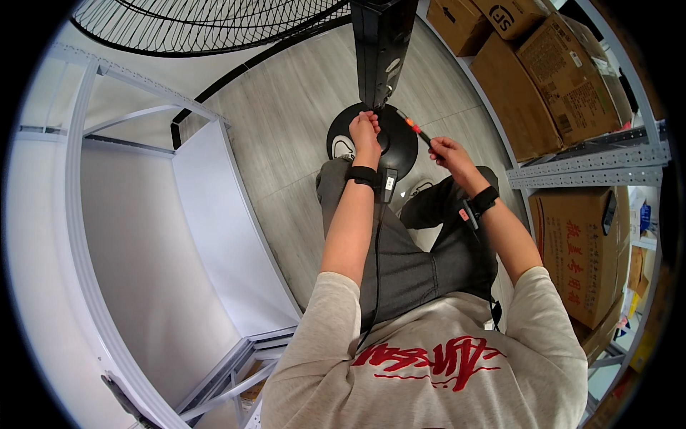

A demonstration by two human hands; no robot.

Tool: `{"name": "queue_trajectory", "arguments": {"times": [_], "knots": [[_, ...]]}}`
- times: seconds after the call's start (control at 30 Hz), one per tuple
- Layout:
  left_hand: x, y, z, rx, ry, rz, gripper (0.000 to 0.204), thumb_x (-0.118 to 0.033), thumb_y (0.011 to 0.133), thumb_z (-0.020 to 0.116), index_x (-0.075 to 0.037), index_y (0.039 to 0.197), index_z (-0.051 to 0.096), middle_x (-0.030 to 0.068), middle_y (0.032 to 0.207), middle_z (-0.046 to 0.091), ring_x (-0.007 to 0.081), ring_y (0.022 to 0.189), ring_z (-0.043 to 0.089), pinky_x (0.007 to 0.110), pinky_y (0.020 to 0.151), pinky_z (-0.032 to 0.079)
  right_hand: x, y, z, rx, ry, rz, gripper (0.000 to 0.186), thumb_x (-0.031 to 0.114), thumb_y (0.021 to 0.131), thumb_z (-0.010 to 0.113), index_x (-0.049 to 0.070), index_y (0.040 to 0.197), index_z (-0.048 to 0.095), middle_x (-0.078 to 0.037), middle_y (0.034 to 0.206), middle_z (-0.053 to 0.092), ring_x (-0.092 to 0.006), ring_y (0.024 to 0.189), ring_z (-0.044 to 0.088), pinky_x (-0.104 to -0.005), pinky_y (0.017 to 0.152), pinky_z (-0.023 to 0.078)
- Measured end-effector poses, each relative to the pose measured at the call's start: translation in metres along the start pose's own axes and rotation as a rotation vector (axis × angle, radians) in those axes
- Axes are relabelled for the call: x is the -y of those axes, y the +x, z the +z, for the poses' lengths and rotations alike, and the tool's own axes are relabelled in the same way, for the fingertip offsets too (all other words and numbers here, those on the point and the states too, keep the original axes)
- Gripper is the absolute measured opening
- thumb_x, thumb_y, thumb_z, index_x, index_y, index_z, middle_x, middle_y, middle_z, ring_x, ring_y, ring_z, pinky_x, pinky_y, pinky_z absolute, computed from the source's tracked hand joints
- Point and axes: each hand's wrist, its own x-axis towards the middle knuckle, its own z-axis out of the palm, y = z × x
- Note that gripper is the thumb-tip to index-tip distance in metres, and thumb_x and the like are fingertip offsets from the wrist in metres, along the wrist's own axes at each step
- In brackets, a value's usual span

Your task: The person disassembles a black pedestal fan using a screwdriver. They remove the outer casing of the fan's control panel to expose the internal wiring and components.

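Note:
A standing fan rises in front of me, with its black column (380, 50) and round black base (400, 139) on the floor. My left hand (366, 132) reaches to the foot of the column, fingers closed against it where it meets the base. My right hand (449, 154) holds a screwdriver (416, 127) with a red-and-black shaft, its tip pointing up-left toward the column's lower end. Both wrists wear black bands. The fan's wire grille (200, 21) arcs across the top left.
A white metal shelving frame (207, 214) stands to my left. On the right, a grey perforated rack (593, 168) holds several brown cardboard boxes (564, 79). The floor is grey wood-look planks (300, 107). My knees and shoes sit beside the fan base.

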Motion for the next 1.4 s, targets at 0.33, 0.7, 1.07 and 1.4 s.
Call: {"name": "queue_trajectory", "arguments": {"times": [0.33, 0.7, 1.07, 1.4], "knots": [[-0.006, 0.002, 0.001, 0.005, -0.165, -0.017, 0.018, -0.008, 0.093, 0.047, 0.004, 0.102, 0.056, 0.0130, 0.085, 0.061, 0.0167, 0.067, 0.054, 0.028, 0.059, 0.046, 0.031, 0.029, -0.014, -0.054, -0.005, -0.035, 0.022, 0.026, 0.095, 0.059, 0.007, 0.104, 0.060, 0.002, 0.085, 0.061, -0.0062, 0.077, 0.056, -0.0215, 0.069, 0.044], [-0.009, 0.000, -0.001, 0.044, -0.257, -0.054, 0.022, -0.014, 0.094, 0.045, 0.004, 0.103, 0.053, 0.0174, 0.092, 0.061, 0.0230, 0.075, 0.059, 0.034, 0.071, 0.053, 0.036, 0.034, -0.004, -0.009, -0.022, -0.046, 0.022, 0.027, 0.096, 0.058, 0.007, 0.106, 0.061, 0.002, 0.087, 0.060, -0.0059, 0.078, 0.055, -0.0215, 0.070, 0.044], [-0.009, -0.001, 0.002, 0.063, -0.179, -0.084, 0.018, -0.011, 0.093, 0.048, 0.002, 0.103, 0.054, 0.0140, 0.087, 0.062, 0.0201, 0.068, 0.059, 0.029, 0.061, 0.049, 0.032, 0.053, -0.014, 0.026, 0.029, -0.011, 0.024, 0.033, 0.099, 0.054, 0.012, 0.110, 0.059, 0.004, 0.091, 0.063, -0.0029, 0.075, 0.054, -0.0192, 0.066, 0.042], [-0.006, 0.001, 0.002, 0.048, -0.140, -0.081, 0.014, -0.010, 0.093, 0.047, 0.000, 0.100, 0.055, 0.0104, 0.082, 0.062, 0.0172, 0.066, 0.059, 0.028, 0.057, 0.046, 0.040, 0.045, -0.002, -0.020, -0.064, -0.076, 0.022, 0.027, 0.096, 0.059, 0.009, 0.110, 0.061, -0.001, 0.088, 0.067, -0.0039, 0.072, 0.057, -0.0201, 0.062, 0.042]]}}
